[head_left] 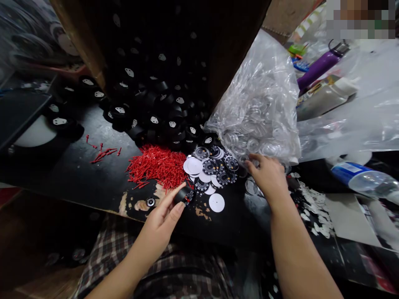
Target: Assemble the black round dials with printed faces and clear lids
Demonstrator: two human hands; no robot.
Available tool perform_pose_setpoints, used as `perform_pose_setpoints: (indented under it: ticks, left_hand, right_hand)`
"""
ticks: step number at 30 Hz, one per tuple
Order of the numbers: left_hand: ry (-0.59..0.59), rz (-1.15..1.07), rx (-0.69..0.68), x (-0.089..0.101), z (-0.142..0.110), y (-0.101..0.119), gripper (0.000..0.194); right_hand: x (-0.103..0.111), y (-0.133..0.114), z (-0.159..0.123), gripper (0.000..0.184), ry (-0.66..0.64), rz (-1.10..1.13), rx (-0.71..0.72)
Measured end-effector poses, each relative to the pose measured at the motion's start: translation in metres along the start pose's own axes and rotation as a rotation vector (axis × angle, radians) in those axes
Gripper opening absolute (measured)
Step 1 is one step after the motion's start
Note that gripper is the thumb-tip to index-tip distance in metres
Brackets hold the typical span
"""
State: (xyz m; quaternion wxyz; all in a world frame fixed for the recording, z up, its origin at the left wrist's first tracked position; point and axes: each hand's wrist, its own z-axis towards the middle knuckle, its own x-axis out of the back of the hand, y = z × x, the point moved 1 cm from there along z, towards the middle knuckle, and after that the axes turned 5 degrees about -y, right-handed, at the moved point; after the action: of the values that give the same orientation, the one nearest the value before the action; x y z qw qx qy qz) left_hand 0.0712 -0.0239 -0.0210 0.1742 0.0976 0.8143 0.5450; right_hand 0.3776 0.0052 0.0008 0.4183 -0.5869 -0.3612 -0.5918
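My left hand (165, 216) grips a small round black clock case (184, 196) between thumb and fingers, with its dial side facing right. At the mouth of a clear plastic bag (264, 74), my right hand (268, 174) reaches among clear round covers (253, 144); its thumb and forefinger are a little apart, and the other fingers are partly hidden. Between the hands lies a pile of printed black dials (223, 177) and white discs (195, 165). One white disc (216, 202) lies apart, nearer to me. A heap of thin red pieces (158, 166) is beyond my left hand.
Many black clock cases (154, 120) spill from a large dark container (162, 33) at the back. To the right are white pieces (316, 207), a plastic bottle (364, 180) and a purple flask (321, 68). A few red pieces (104, 154) lie at left on the black table (77, 182).
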Motion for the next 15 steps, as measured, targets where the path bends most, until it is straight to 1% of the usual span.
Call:
perform_pose_setpoints:
  ticks: [2,5,8,10,13,15]
  left_hand:
    - [-0.003,-0.04,0.0,-0.001,0.001,0.0,0.042]
    - [0.008,-0.182,0.009,-0.002,0.003,0.0,0.041]
    - [-0.003,-0.281,0.036,-0.002,0.004,0.001,0.039]
    - [-0.004,-0.287,0.037,-0.002,0.004,0.002,0.038]
    - [0.01,-0.255,0.01,-0.001,0.004,0.001,0.035]
    - [-0.008,-0.284,0.011,-0.002,0.004,0.0,0.035]
  right_hand:
    - [0.001,0.003,0.001,0.035,0.005,0.005,-0.005]
    - [0.003,0.003,-0.003,0.034,0.028,-0.021,-0.024]
    - [0.001,0.007,-0.005,0.036,0.039,-0.039,0.031]
    - [-0.001,0.012,-0.003,0.038,0.033,-0.046,0.059]
    - [-0.002,0.016,-0.002,0.036,0.015,-0.031,0.049]
    - [0.0,0.008,-0.007,0.034,0.074,0.017,0.062]
